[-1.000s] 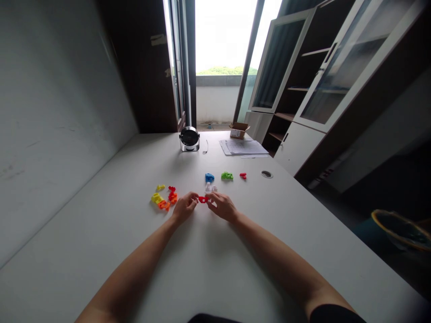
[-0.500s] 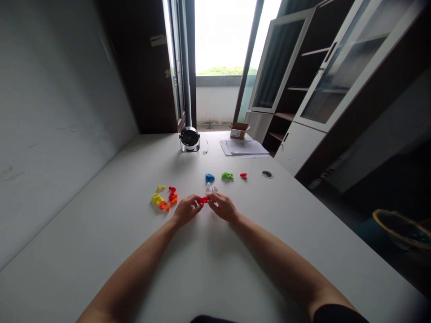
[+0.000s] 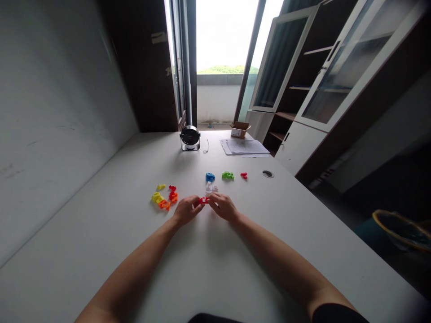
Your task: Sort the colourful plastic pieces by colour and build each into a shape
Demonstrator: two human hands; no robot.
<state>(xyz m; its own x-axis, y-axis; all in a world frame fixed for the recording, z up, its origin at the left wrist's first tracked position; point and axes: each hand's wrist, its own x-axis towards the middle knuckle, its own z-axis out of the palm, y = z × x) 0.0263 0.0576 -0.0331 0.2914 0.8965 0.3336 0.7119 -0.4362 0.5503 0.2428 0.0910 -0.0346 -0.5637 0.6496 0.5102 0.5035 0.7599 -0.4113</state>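
Note:
Between my two hands, low over the white table (image 3: 202,260), is a small red plastic piece (image 3: 203,200). My left hand (image 3: 187,209) pinches its left end, and my right hand (image 3: 222,206) grips its right end, with the fingers partly hiding it. Just beyond my fingertips lie white plastic pieces (image 3: 209,187). Farther back, in a row, rest a blue piece (image 3: 210,176), a green piece (image 3: 228,175) and another red piece (image 3: 244,175). Left of my left hand is a loose cluster of yellow pieces (image 3: 156,197), orange pieces (image 3: 164,205) and red pieces (image 3: 172,195).
A round black device on a stand (image 3: 190,137) sits at the table's far side. Papers (image 3: 245,146) and an open cardboard box (image 3: 239,129) lie at the far right, near a cable hole (image 3: 267,174). A wall (image 3: 67,112) borders the left side.
The red piece between my fingers has turned slightly, so a pale patch now shows on it. Both hands stay in nearly the same place.

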